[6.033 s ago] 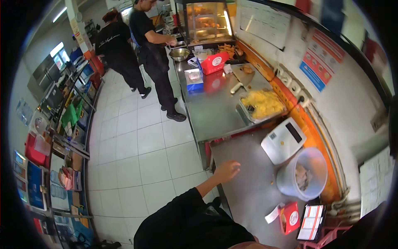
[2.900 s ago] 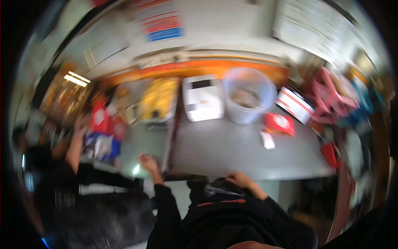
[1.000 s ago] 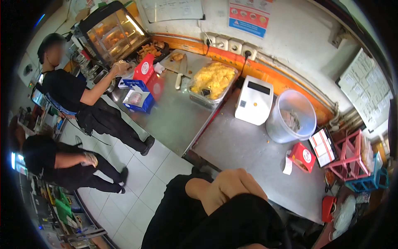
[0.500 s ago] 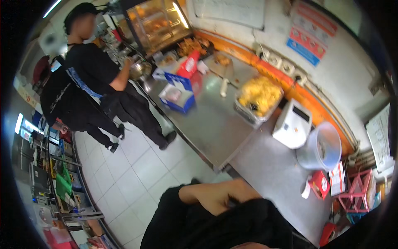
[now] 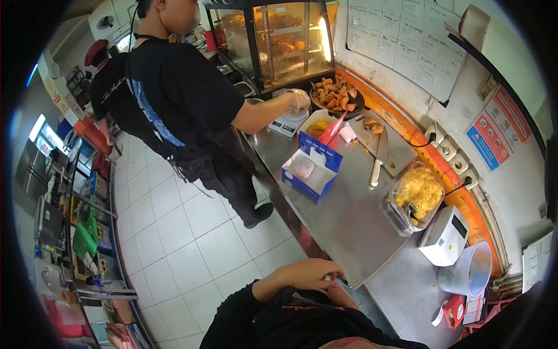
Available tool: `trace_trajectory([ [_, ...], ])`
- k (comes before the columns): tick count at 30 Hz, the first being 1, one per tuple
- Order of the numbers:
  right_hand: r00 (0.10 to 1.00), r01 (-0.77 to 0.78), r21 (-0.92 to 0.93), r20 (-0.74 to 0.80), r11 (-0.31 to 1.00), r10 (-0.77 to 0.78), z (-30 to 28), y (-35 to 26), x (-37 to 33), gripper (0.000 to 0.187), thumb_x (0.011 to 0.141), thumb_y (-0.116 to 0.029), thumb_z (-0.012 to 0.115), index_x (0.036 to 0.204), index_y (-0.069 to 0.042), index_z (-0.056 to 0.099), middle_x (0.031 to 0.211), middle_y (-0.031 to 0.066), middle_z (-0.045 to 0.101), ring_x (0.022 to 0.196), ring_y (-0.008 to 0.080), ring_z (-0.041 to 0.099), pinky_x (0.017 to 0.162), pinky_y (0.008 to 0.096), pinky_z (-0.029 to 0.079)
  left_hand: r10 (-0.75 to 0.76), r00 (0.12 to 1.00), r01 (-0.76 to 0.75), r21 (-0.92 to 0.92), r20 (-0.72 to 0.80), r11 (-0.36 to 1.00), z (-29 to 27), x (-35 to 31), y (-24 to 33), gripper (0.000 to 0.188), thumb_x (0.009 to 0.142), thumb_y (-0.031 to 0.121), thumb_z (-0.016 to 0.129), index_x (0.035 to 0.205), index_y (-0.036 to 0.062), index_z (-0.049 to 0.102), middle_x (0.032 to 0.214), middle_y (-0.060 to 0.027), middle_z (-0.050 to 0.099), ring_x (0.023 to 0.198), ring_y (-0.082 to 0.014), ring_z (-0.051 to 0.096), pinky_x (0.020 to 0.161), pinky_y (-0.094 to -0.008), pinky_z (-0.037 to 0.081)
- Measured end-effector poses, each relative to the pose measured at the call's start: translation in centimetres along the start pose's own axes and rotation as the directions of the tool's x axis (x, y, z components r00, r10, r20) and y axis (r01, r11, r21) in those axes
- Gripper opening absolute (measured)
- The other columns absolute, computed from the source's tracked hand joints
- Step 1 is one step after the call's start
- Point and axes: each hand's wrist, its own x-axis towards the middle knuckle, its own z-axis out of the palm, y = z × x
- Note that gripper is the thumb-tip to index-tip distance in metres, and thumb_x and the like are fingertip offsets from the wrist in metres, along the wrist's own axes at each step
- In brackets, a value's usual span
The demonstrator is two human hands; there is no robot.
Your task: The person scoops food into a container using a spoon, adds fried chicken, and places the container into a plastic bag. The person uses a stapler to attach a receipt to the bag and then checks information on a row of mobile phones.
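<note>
My left hand (image 5: 311, 273) rests in front of my body at the counter's near corner. Its fingers curl inward against my right hand (image 5: 344, 298), which is mostly covered, so anything between them is hidden. Beyond them on the steel counter stands an open blue and white carton (image 5: 325, 189) with a small wrapped packet (image 5: 304, 167) inside. A knife (image 5: 379, 157) with a white handle lies partly on a cutting board (image 5: 401, 154) beside pieces of fried meat (image 5: 372, 124). Right of it sits a clear tub of yellow food (image 5: 421, 192) lined with plastic.
A co-worker (image 5: 180, 99) in black stands left of the counter, a gloved hand (image 5: 299, 102) above a scale (image 5: 286, 126). A pan of fried chicken (image 5: 334, 94) and a heated display case (image 5: 285, 46) are behind. A white device (image 5: 444, 235) and clear bucket (image 5: 467, 267) stand right.
My view has shifted, bringing the counter's far end and the co-worker closer. My hands now meet by the counter corner. The co-worker's gloved hand now shows above the scale.
</note>
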Motion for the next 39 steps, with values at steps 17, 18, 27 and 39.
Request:
trace_trajectory([
  [17, 0.929, -0.046, 0.356, -0.328, 0.933, 0.171, -8.4, 2.3, 6.2, 0.019, 0.079, -0.008, 0.052, 0.092, 0.005, 0.055, 0.076, 0.0113, 0.060, 0.069, 0.0147, 0.058, 0.062, 0.0253, 0.047, -0.211, 0.873, 0.316, 0.181, -0.439, 0.931, -6.4, 5.7, -13.2, 0.038, 0.075, 0.034, 0.052, 0.102, 0.0074, 0.049, 0.087, -0.0091, 0.055, 0.082, -0.0267, 0.054, 0.068, -0.0374, 0.043],
  [18, 0.930, -0.059, 0.358, -0.320, 0.932, 0.182, -8.7, 1.8, 5.9, 0.019, 0.079, -0.008, 0.052, 0.092, 0.005, 0.055, 0.076, 0.0113, 0.060, 0.069, 0.0147, 0.058, 0.062, 0.0253, 0.047, -0.219, 0.874, 0.318, 0.169, -0.435, 0.933, -6.2, 6.3, -13.0, 0.038, 0.075, 0.034, 0.052, 0.102, 0.0074, 0.049, 0.087, -0.0091, 0.055, 0.082, -0.0267, 0.054, 0.068, -0.0374, 0.043],
  [27, 0.850, 0.038, 0.376, -0.499, 0.926, 0.168, -8.9, -2.4, 8.8, 0.018, 0.077, -0.009, 0.053, 0.088, 0.005, 0.055, 0.075, 0.0113, 0.060, 0.069, 0.0157, 0.058, 0.063, 0.0261, 0.047, -0.005, 0.995, 0.012, 0.065, -0.104, 0.998, -7.0, 6.4, -11.9, 0.034, 0.076, 0.030, 0.053, 0.102, 0.0086, 0.050, 0.077, -0.0058, 0.056, 0.071, -0.0213, 0.055, 0.061, -0.0326, 0.042],
  [39, 0.872, 0.003, 0.071, -0.488, 0.997, 0.032, -9.8, -6.4, 14.2, 0.019, 0.073, -0.012, 0.055, 0.088, -0.001, 0.058, 0.076, 0.0125, 0.061, 0.069, 0.0189, 0.060, 0.062, 0.0291, 0.046, 0.041, 0.993, -0.034, 0.065, -0.111, 0.997, -11.4, 4.1, -12.1, 0.036, 0.078, 0.031, 0.050, 0.103, 0.0044, 0.050, 0.079, -0.0087, 0.057, 0.071, -0.0219, 0.055, 0.064, -0.0320, 0.042],
])
